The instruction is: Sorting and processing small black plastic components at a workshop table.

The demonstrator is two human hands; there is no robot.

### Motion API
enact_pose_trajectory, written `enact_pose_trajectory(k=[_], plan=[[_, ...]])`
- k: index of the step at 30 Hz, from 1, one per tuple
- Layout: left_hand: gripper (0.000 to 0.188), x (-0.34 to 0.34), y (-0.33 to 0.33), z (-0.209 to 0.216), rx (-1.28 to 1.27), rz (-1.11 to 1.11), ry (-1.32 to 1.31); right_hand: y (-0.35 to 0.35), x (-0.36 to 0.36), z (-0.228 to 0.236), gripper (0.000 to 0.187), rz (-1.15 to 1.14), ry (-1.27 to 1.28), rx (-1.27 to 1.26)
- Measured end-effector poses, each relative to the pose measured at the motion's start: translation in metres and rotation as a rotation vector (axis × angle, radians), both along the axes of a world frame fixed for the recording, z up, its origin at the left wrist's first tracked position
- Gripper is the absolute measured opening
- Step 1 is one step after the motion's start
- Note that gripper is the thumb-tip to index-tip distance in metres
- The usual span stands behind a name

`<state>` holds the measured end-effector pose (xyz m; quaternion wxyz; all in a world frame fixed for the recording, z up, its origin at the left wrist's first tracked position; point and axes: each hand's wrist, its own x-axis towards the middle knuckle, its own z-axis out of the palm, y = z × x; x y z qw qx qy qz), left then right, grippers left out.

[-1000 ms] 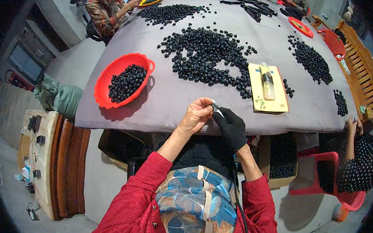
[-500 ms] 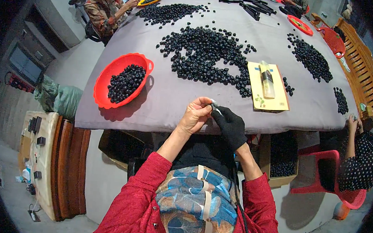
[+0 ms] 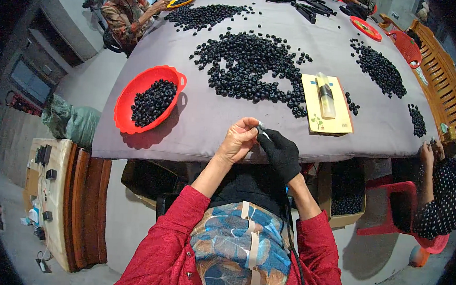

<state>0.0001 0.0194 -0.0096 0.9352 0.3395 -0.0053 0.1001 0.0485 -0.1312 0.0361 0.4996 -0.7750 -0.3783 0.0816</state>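
My bare left hand and my right hand, in a black glove, meet just above the near edge of the table. Both are closed, their fingertips pinched together around something small; a bit of whitish material shows there, too small to name. Beyond them spreads a big pile of small round black beads, each with a hole. A red plastic basket with black beads in it stands to the left. On the right lies a yellow booklet with a clear tube-shaped thing on top.
More bead piles lie on the grey-covered table. At the far left a person works by a yellow tray. Another person's hands are at the right edge, near a red chair. Boxes stand under the table.
My hands stay pinched together in almost the same place. The view has shifted very slightly; the beads, basket and booklet lie as before.
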Motion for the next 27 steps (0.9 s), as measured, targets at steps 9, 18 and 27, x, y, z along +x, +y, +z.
enact_pose_trajectory(k=[9,18,27], plan=[[0.018,0.000,-0.002,0.002,-0.026,0.020,0.009,0.000,-0.001,0.003,0.027,-0.003,0.041,0.009],[0.018,0.000,0.001,0.001,-0.010,0.015,0.005,0.000,-0.001,0.000,0.028,-0.008,0.071,0.031],[0.019,-0.001,0.001,-0.003,-0.027,0.002,0.016,-0.003,-0.002,-0.001,0.026,0.052,-0.195,0.056]])
